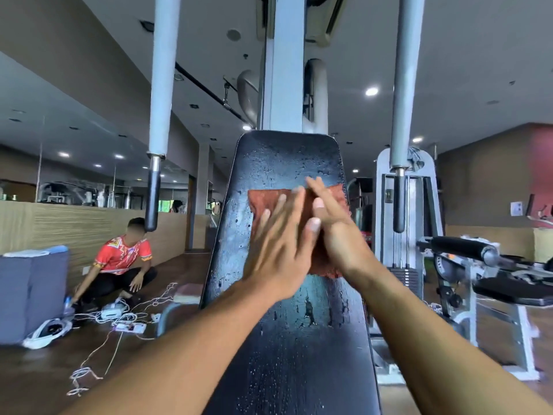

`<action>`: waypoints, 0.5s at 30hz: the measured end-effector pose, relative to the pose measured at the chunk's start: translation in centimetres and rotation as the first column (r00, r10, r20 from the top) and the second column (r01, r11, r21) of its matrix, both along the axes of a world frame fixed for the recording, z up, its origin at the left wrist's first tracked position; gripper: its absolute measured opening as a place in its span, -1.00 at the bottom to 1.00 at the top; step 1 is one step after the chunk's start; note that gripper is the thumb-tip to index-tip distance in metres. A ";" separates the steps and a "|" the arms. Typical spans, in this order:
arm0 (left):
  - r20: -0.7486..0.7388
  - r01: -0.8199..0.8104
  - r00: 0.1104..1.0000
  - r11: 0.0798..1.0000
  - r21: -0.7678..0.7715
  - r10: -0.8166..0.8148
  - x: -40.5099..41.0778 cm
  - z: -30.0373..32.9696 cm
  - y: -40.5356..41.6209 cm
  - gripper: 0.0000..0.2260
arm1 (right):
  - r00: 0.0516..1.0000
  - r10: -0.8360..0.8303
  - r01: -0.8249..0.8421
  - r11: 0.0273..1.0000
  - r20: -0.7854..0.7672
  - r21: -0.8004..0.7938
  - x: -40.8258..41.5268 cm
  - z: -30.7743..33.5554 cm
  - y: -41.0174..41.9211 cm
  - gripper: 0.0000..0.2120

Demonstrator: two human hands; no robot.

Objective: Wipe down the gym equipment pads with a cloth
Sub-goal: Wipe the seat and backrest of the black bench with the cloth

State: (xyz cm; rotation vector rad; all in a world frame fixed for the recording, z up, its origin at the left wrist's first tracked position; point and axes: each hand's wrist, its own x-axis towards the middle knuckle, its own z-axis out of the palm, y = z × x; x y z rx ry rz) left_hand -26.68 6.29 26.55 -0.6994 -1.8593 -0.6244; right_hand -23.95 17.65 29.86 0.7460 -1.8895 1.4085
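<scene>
A long black back pad rises tilted in front of me, its vinyl wet with droplets and cracked in places. A rust-brown cloth lies flat against its upper half. My left hand presses on the cloth with straight, spread fingers. My right hand lies flat on the cloth beside it, fingers straight and pointing up to the left, partly overlapping the left hand. Much of the cloth is hidden under both hands.
Two grey handle bars with black grips hang at the left and the right. A weight-stack machine and a padded roller stand to the right. A crouching person and tangled white cables occupy the floor to the left.
</scene>
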 end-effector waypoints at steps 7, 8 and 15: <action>-0.079 -0.494 0.869 0.848 -0.191 0.488 -1.6 -2.3 0.9 -0.37 | 0.882 -0.371 0.382 0.924 -0.291 -0.022 -1.6 -3.4 2.6 -0.51; -0.088 -0.504 0.863 0.841 -0.194 0.497 -1.4 -3.1 0.7 -0.36 | 0.863 -0.390 0.416 0.909 -0.323 0.016 -1.9 -4.3 2.6 -0.49; -0.177 -0.545 0.838 0.780 -0.307 0.516 -1.3 -4.2 -3.3 -0.37 | 0.759 -0.480 0.600 0.778 -0.440 0.185 -3.9 -7.9 2.9 -0.38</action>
